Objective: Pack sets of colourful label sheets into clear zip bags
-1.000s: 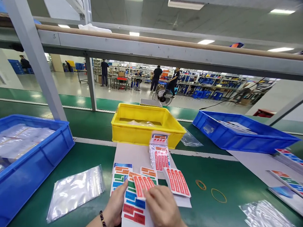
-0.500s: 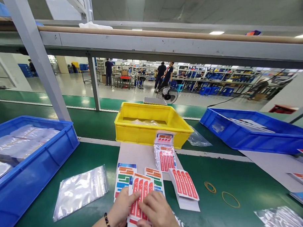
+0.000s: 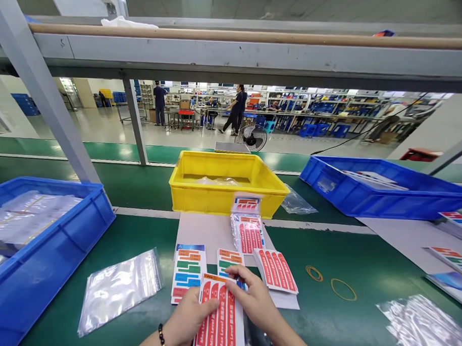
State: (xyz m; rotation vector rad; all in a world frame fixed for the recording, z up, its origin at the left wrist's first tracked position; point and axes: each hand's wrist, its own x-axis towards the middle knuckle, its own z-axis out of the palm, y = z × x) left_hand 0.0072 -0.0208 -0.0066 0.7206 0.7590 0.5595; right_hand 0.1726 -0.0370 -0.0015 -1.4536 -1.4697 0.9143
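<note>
A bundle of red-and-white label sheets (image 3: 220,319), printed with level markings, is held in my left hand (image 3: 188,321), its thumb pressing on the face. At the bundle's upper right corner is my right hand (image 3: 256,298), its thumb and curled fingers close together on the edge. Just beyond lie two piles of multicoloured label sheets, the left pile (image 3: 189,270) and the right pile (image 3: 228,256), partly covered by my right hand. Another red label stack (image 3: 276,271) rests to the right. Bagged labels (image 3: 248,233) lean near the yellow bin (image 3: 217,199).
Clear plastic bags (image 3: 119,288) lie at left beside a blue bin (image 3: 56,265) of bagged stacks. Rubber bands (image 3: 314,273) and more plastic bags (image 3: 423,320) are on the right. A second blue bin (image 3: 387,198) stands at back right. A shelf beam (image 3: 227,59) crosses above.
My right hand has moved up from the lower face of the label sheets to their upper right corner. My left hand keeps its hold. The view has shifted slightly.
</note>
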